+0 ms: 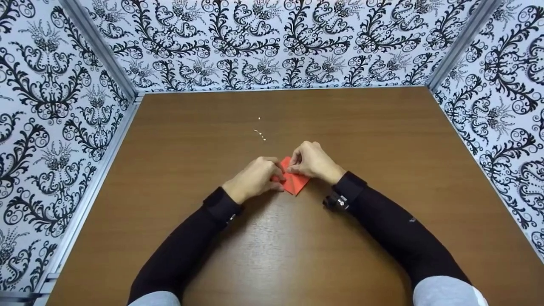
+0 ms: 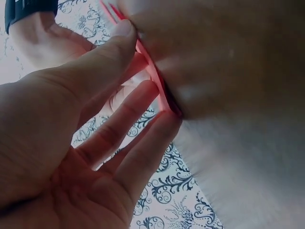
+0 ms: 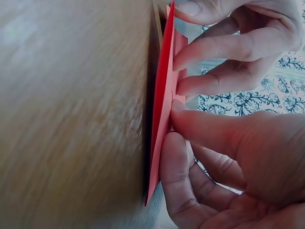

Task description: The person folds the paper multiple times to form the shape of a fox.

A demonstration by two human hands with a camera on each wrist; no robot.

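A small orange-red sheet of folded paper (image 1: 296, 183) lies at the middle of the table, one corner pointing toward the body. My left hand (image 1: 257, 176) reaches over its left side. In the left wrist view, that hand's fairly straight fingers (image 2: 138, 148) press on the paper (image 2: 164, 98), the thumb apart from them near its edge. From the right, my right hand (image 1: 312, 160) pinches at the upper part of the paper between thumb and forefinger. Layers stand slightly apart along the paper's edge (image 3: 162, 124) in the right wrist view.
Several tiny white bits (image 1: 260, 134) lie on the brown wooden table (image 1: 191, 127) beyond the hands. Patterned black-and-white panels (image 1: 255, 46) rise along the back and both sides. A dark wrist strap with a small device (image 1: 338, 200) sits on the right forearm.
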